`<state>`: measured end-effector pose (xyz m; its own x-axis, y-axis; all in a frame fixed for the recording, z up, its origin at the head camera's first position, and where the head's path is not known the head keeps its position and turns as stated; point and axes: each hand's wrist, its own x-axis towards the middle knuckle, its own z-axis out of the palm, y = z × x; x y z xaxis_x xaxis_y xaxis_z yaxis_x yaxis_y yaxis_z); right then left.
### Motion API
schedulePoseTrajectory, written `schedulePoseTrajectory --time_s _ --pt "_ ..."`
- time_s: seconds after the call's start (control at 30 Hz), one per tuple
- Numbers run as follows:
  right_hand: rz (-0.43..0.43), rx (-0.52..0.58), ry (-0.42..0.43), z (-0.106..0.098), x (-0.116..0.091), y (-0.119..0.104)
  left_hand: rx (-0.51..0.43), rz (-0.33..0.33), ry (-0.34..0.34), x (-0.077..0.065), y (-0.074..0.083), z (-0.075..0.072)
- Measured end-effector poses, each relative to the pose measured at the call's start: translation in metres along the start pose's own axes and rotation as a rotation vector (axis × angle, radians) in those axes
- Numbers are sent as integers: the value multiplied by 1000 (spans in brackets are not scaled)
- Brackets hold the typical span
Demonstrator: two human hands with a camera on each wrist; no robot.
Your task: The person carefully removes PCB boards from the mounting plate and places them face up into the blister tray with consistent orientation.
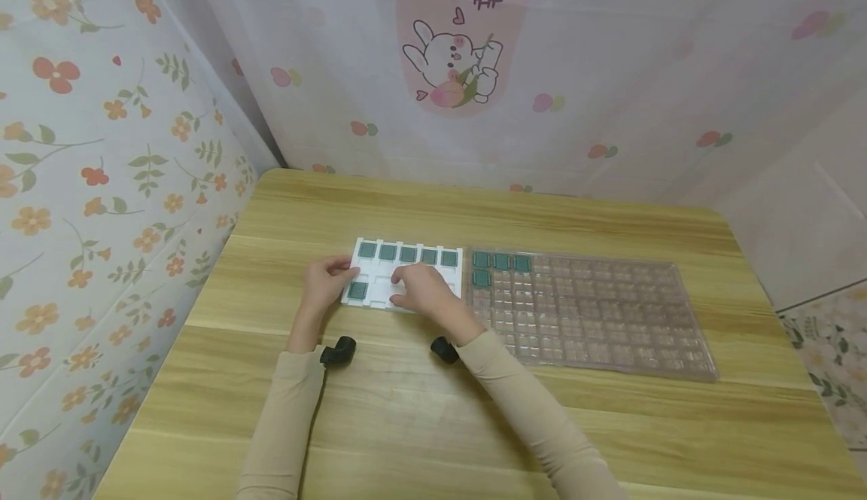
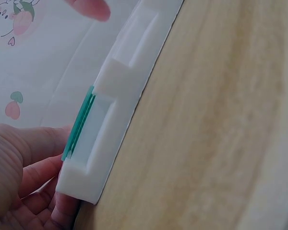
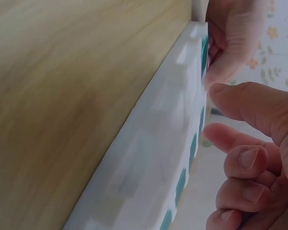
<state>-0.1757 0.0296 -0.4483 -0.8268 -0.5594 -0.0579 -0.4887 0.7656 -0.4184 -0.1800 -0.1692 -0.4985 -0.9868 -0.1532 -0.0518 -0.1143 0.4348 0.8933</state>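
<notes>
A white tray (image 1: 374,270) with square pockets lies on the table. Several green square chips (image 1: 408,254) fill its far row, and one green chip (image 1: 357,291) sits in the near left pocket. My left hand (image 1: 325,282) grips the tray's left end; in the left wrist view its thumb lies by the green chip (image 2: 79,124) and the other fingers curl at the tray's end. Over the middle of the tray hovers my right hand (image 1: 427,289). The right wrist view shows the right thumb (image 3: 249,103) and index finger apart, with nothing visible between them.
Right of the white tray lies a clear plastic tray (image 1: 609,312) with many small pockets. Several green chips (image 1: 501,261) sit in its far left corner. Black wrist cameras (image 1: 339,351) are on both wrists. A printed curtain (image 1: 325,71) hangs behind the table.
</notes>
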Motion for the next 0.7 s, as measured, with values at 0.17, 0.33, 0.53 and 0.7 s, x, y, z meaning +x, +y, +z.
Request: schedulePoseTrajectory --time_s 0.17,0.33,0.53,0.7 --pt "-24 3 10 4 5 -7 -9 -1 -5 1 0 0" --pt "-41 11 27 8 10 -14 -6 1 -7 1 0 -1" --pt "-36 10 30 12 17 -21 3 9 -3 2 -1 -1" --pt "-18 11 19 17 22 -26 9 6 -2 2 -1 -1"
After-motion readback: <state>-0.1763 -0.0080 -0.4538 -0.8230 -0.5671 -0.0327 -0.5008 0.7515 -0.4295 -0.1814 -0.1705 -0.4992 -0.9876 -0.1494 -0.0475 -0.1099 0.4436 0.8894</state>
